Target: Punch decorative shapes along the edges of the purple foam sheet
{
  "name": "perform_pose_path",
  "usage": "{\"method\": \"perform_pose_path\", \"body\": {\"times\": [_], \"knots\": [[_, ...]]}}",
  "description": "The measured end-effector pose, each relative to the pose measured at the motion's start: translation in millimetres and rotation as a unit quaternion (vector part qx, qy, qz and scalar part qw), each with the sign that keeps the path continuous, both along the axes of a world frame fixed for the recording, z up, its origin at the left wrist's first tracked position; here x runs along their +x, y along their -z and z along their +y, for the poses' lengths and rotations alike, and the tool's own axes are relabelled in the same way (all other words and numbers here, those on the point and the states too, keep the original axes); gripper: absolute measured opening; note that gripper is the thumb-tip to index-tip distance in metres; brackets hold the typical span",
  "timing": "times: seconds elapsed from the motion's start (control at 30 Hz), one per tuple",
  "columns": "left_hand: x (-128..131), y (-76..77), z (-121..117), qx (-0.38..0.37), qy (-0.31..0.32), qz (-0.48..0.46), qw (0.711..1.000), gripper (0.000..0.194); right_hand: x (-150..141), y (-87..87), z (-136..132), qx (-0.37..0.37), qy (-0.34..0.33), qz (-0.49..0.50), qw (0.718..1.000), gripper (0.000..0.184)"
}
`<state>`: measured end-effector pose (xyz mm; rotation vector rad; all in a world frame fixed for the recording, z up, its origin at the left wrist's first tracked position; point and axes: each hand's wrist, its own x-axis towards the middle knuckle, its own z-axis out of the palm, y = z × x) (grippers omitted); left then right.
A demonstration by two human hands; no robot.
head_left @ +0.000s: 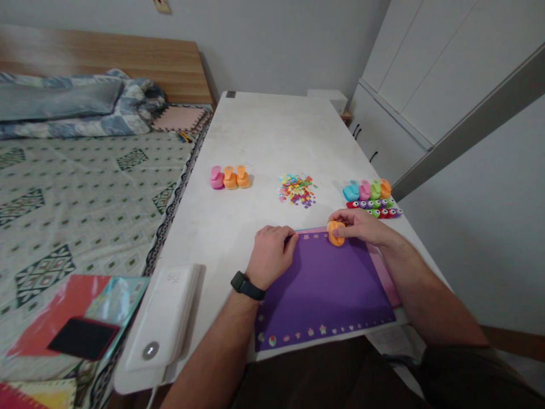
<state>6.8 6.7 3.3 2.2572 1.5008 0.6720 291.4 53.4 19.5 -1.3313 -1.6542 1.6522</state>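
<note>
A purple sheet of paper (326,284) lies in front of me, with small punched shapes along its bottom, left and top edges. My left hand (275,250) is closed on the sheet's far left corner, thumb against curled fingers. In my right hand (361,224) is an orange craft punch (336,234), gripped between thumb and fingers at the far edge of the purple sheet, right of several punched holes. A pink sheet (385,275) shows from under the purple one on the right. Whether the punch is pressed down, I cannot tell.
Colourful paper confetti (298,190) is heaped mid-table. Beyond my left hand stand a pink punch (217,178) and two orange ones. Several punches (369,190) and small eyed punches (374,208) line the right edge. A white machine (164,318) occupies the near left; a patterned bed (93,193) adjoins.
</note>
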Motion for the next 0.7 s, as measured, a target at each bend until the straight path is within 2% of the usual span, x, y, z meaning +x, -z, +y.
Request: {"method": "perform_pose_path", "body": {"times": [0.33, 0.5, 0.7], "knots": [[0.0, -1.2, -0.7, -0.004, -0.006, 0.004, 1.0, 0.024, -1.6, 3.1, 0.6, 0.025, 0.001, -0.018, 1.0, 0.04], [0.0, -0.6, -1.3, -0.004, -0.005, 0.002, 1.0, 0.024, -4.5, 4.6, 1.1, 0.013, 0.04, -0.023, 0.999, 0.037], [-0.8, -0.7, -1.3, -0.01, -0.006, 0.01, 1.0, 0.024, -1.3, 5.1, 2.6, 0.019, 0.001, -0.022, 1.0, 0.043]]}}
